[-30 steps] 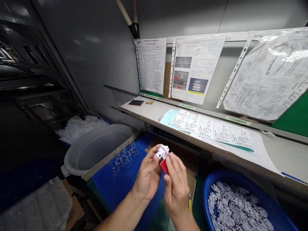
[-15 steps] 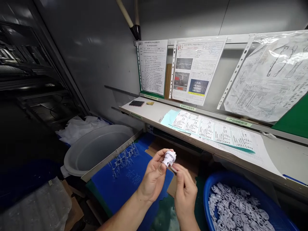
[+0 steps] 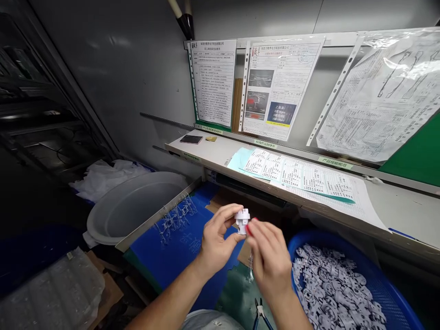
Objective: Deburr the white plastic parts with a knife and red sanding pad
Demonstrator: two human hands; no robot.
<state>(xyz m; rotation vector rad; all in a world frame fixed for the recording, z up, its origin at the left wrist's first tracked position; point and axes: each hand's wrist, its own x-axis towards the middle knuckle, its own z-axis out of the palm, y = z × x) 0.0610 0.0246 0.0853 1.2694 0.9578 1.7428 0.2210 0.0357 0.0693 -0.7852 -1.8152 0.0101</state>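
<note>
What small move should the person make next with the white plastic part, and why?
Probably the right hand should bring the red item firmly against the white plastic part, because the left hand grips that part between its fingers and the red item sits right at its side.

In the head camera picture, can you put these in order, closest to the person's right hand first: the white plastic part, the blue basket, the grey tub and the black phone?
Starting from the right hand:
1. The white plastic part: just beside it, on its left.
2. The blue basket: to its right.
3. The grey tub: farther off, to the left.
4. The black phone: farthest, up on the shelf.
</note>
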